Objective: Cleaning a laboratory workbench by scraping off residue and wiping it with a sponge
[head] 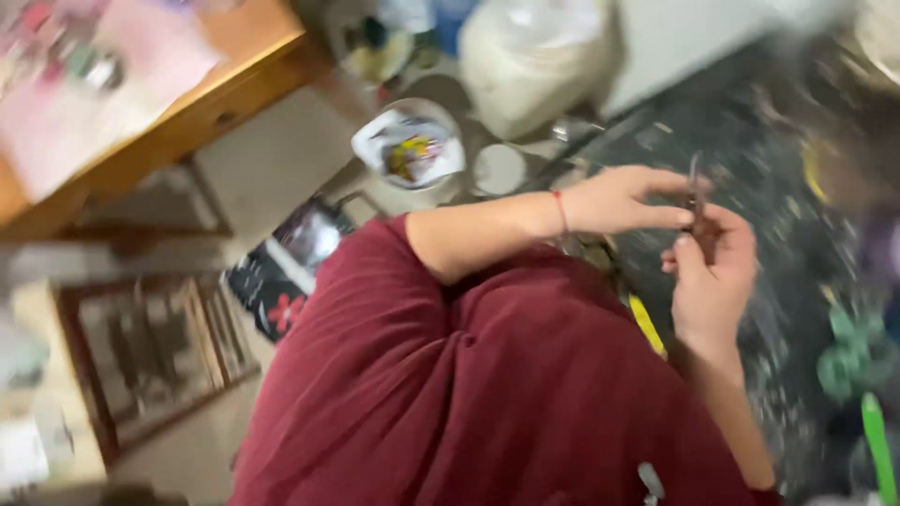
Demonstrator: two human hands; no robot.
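Note:
The picture is motion-blurred and tilted. My left hand [619,199], with a red thread around its wrist, pinches a small thin metal tool [695,178] between thumb and fingers. My right hand [712,272] comes up from below and closes its fingers around a small dark reddish-brown piece [705,234] just under the tool. The two hands touch each other over a dark speckled work surface [769,141]. What kind of tool it is stays unclear in the blur. My dark red clothing [487,394] fills the lower middle.
A white bowl [410,145] with colourful bits and a small white round lid [499,169] lie left of the hands. A white bag [534,56] stands behind them. A wooden table [216,103] is at upper left. A yellow stick [647,323] and green objects [858,356] lie nearby.

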